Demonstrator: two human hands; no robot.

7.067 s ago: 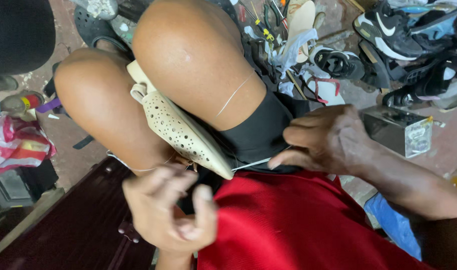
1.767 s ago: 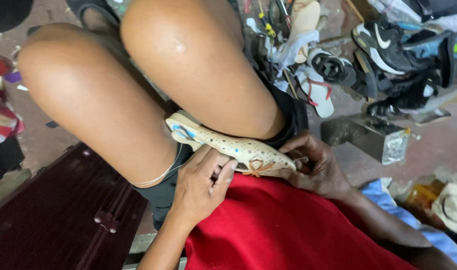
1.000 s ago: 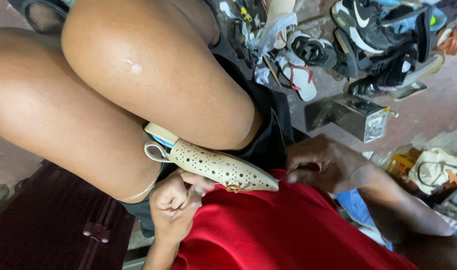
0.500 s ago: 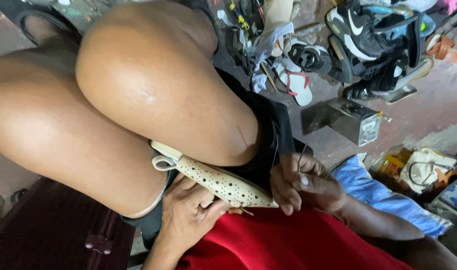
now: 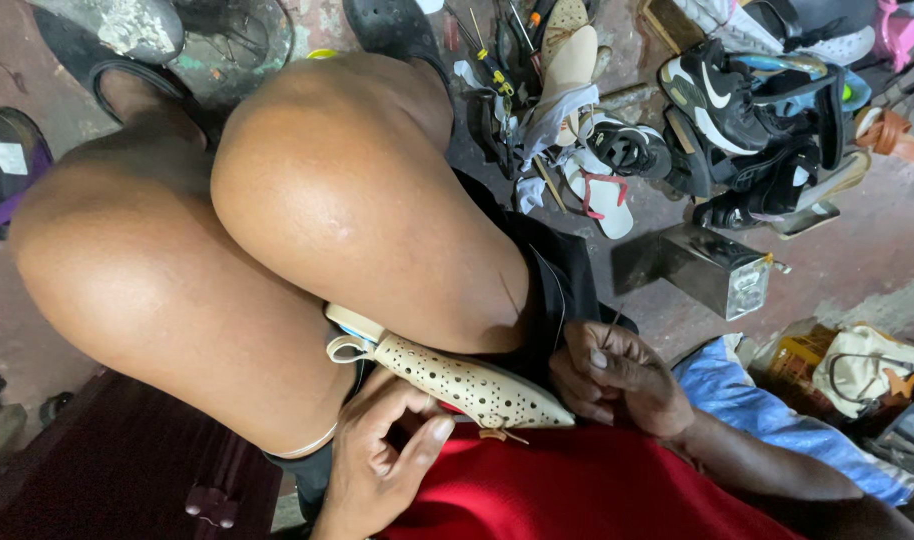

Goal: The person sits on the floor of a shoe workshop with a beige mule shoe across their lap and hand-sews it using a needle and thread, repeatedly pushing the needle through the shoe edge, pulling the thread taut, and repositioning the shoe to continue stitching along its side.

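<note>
Landmark: the shoe (image 5: 457,378), a cream, pointed flat with dark perforations, lies across your lap with its toe toward your right side.
Shoe hold: its heel end is wedged under your right thigh (image 5: 377,220), just above the red shirt (image 5: 577,495); that pinch seems to steady it so neither hand must clamp it.
Left hand: your left hand (image 5: 387,465) sits just below the shoe's middle, fingers (image 5: 432,435) curled, thumb and forefinger tips near each other. They touch or nearly touch the sole edge; you cannot tell whether they pinch anything.
Right hand: your right hand (image 5: 617,375) is at the shoe's toe, fingers closed in a loose fist. A thin needle (image 5: 613,322) pokes up from it, so the fist looks closed on that needle.
Thread: a fine thread (image 5: 557,290) runs up from near the right hand over the black shorts (image 5: 562,275); its far end is not clear.
Small knot: a tan tuft (image 5: 497,434) hangs under the shoe's toe half, touching the shirt.
Beyond the shoe: a metal box (image 5: 712,268) stands on the floor (image 5: 877,240) past your right hand, with black sneakers (image 5: 747,110) and a white sandal (image 5: 602,185) farther off.
Right of the shoe: blue cloth (image 5: 767,410) lies beside your right forearm, and a beige bag (image 5: 867,365) beyond it.
</note>
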